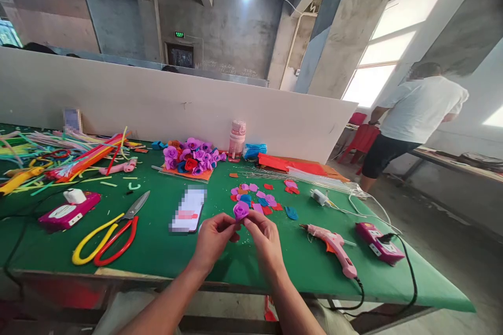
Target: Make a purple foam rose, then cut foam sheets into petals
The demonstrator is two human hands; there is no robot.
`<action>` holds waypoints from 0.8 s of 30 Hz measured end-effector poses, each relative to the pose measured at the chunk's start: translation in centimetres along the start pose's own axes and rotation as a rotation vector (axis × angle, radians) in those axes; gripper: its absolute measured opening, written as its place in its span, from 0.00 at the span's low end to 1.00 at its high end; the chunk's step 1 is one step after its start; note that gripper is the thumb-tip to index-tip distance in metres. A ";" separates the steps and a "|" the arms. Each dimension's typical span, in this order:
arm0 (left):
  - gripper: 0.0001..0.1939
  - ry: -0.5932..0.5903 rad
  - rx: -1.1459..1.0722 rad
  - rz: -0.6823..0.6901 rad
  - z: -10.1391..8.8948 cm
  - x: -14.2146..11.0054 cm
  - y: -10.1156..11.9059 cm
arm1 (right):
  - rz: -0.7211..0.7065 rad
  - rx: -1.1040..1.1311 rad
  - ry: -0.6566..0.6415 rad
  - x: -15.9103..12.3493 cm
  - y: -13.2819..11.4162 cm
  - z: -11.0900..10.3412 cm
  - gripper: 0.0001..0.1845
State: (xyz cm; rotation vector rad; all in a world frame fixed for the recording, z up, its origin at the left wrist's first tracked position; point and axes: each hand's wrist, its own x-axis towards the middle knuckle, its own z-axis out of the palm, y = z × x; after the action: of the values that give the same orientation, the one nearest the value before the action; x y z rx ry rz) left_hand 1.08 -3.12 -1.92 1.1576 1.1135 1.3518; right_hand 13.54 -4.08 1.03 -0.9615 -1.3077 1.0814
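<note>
A purple artificial rose (241,211) is pinched between my two hands, above the front middle of the green table. My left hand (217,235) grips its lower left side with thumb and fingertips. On the other side, the fingers of my right hand (262,231) close on the rose's base and outer petals. Just behind it lie loose petals (261,194) in purple, red and blue. A pile of finished-looking roses (194,156), mostly purple, sits farther back on an orange sheet. To the right of my hands rests a pink glue gun (333,245).
Large scissors (113,233) with yellow and red handles lie at left, near a magenta power strip (70,211). A phone (188,209) lies left of my hands. Another power strip (379,242) and cables are at right. A pink bottle (237,140) stands by the partition. A person (416,115) stands beyond.
</note>
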 end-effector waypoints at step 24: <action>0.11 -0.057 0.089 0.013 0.2 -0.2 1.2 | 0.013 0.044 0.102 0.7 2.2 0.2 0.11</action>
State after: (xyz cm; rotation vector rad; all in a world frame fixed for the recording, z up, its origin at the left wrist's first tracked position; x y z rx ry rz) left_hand 1.14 -3.43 -0.75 1.2620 1.1366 1.2825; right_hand 13.19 -2.83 -0.93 -0.9804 -1.1912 1.0529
